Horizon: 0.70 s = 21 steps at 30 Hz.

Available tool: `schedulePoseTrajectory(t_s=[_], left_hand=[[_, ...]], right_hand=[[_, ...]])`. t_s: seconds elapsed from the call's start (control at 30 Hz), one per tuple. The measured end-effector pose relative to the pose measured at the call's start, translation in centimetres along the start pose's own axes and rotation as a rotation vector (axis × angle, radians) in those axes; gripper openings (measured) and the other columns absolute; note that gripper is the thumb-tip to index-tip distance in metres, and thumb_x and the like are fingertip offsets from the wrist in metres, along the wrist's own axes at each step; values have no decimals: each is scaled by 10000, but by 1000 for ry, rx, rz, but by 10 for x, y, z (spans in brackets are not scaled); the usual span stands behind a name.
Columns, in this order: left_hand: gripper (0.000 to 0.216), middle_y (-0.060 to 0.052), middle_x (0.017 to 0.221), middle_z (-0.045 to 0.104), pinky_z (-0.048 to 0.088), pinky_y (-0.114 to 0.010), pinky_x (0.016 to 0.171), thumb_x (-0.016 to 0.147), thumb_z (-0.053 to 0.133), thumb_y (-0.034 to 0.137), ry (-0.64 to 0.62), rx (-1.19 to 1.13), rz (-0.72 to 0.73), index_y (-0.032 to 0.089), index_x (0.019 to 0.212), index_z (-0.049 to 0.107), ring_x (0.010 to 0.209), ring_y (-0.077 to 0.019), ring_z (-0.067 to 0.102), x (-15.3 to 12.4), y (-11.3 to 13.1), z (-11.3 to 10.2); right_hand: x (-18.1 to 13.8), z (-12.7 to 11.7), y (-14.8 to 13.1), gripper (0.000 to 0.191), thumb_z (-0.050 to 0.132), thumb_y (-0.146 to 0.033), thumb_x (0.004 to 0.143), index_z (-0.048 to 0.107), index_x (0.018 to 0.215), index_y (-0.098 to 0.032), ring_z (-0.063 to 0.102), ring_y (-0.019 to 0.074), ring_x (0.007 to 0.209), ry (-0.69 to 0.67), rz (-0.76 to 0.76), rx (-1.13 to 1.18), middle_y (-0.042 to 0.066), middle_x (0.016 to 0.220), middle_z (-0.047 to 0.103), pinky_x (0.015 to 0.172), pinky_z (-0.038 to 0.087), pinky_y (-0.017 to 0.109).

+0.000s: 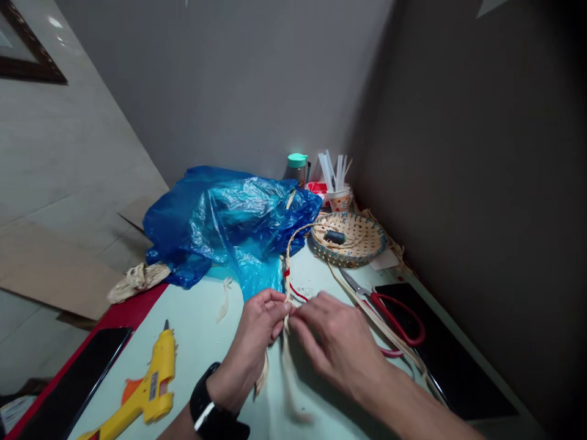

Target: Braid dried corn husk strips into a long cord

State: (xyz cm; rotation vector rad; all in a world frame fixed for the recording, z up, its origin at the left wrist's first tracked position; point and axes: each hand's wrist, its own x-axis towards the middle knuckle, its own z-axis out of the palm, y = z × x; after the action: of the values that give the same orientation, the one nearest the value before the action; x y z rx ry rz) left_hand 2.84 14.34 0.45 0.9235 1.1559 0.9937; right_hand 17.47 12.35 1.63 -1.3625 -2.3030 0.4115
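A pale twisted plant-fibre cord (288, 250) runs from the woven basket (316, 252) down to my hands, with a red thread (299, 294) tied round it. My left hand (261, 321) pinches the cord between thumb and forefinger. Close against it, my right hand (337, 336) has its fingertips closed on the fibre at the same spot; exactly which strand they grip is partly hidden. Loose fibre ends (288, 373) hang below the hands, one of them smeared by motion. A dark thread spool (335, 236) lies in the basket.
Left of my hands lies a yellow glue gun (158, 373), with a dark phone-like slab (87, 379) beyond. A blue plastic bag (220, 214) fills the back. Red-handled scissors (389, 315) rest partly over a black slab (458, 360). A paper cup (339, 200) holds translucent sticks.
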Motion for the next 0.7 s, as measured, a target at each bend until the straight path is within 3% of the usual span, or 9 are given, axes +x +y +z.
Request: schedulePoseTrajectory(t_s=[0.07,0.27,0.4,0.53,0.7], left_hand=[[158,114,436,350,139,-184,414,747,633,257,-12,-27,-1,158,796,521,393,-30,232,1,1,0],[144,94,495,404,180,-186,428,765,602,286,-62,96,36,158,811,554,406,-39,259,0,3,1],[130,41,516,508,322,-221,523,802,531,253,-81,499,192,171,804,632,503,-108,464,-5,19,-3],[251,-32,679,660,375,-274,617,863,439,235,21,986,348,190,734,650,657,-179,591,-21,29,-4],[286,-74,756,685,371,-316,588,882,352,136,-50,1338,529,169,851,634,653,-218,628,-42,0,10]], right_hand=[[6,-3,3,248,383,-296,942,599,924,-174,564,202,855,70,103,109,75,876,638,727,365,297],[22,7,11,316,306,-335,969,535,814,-183,513,144,692,-81,235,419,15,735,590,630,331,247],[24,11,20,353,365,-326,940,538,674,-172,452,119,616,-77,186,461,-19,628,536,585,291,232],[23,13,23,392,399,-318,915,566,599,-155,419,104,527,-54,217,526,-25,535,514,532,264,233],[19,20,27,382,443,-351,901,636,651,-137,505,123,594,-99,261,824,14,624,607,582,338,232]])
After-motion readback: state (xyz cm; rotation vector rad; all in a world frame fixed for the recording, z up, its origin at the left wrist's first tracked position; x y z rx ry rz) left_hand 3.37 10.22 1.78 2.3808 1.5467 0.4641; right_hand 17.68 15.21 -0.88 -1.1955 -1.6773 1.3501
